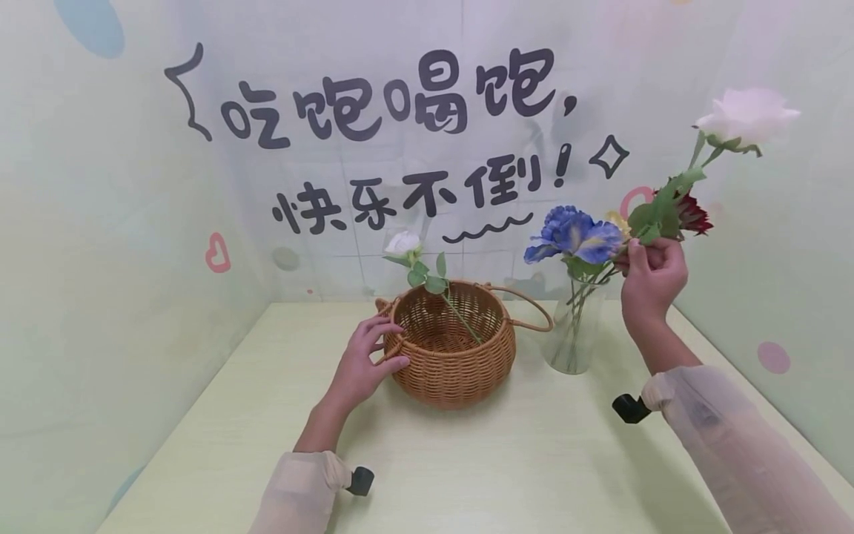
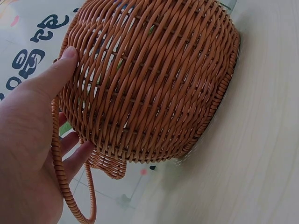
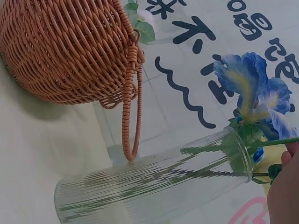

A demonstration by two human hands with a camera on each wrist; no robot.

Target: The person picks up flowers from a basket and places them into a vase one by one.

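My left hand (image 1: pixel 361 365) holds the left side of a round brown wicker basket (image 1: pixel 460 374), its thumb (image 2: pixel 63 70) against the weave and the other fingers near the looped handle (image 2: pixel 70 200). One white rose (image 1: pixel 403 243) leans inside the basket, its stem slanting down to the right. To the right stands a ribbed clear glass vase (image 1: pixel 567 348) with a blue iris (image 1: pixel 577 236) and other stems. Above and right of its mouth, my right hand (image 1: pixel 652 285) pinches the stem of a pale pink rose (image 1: pixel 746 117). A green stem (image 3: pixel 275 142) runs from that hand into the vase mouth.
A dark red flower (image 1: pixel 694 213) and a partly hidden yellow flower (image 1: pixel 619 222) sit by the right hand. The basket's right handle (image 1: pixel 534 304) sticks out toward the vase. Printed cloth walls enclose the pale table (image 1: pixel 467 467) at back and sides.
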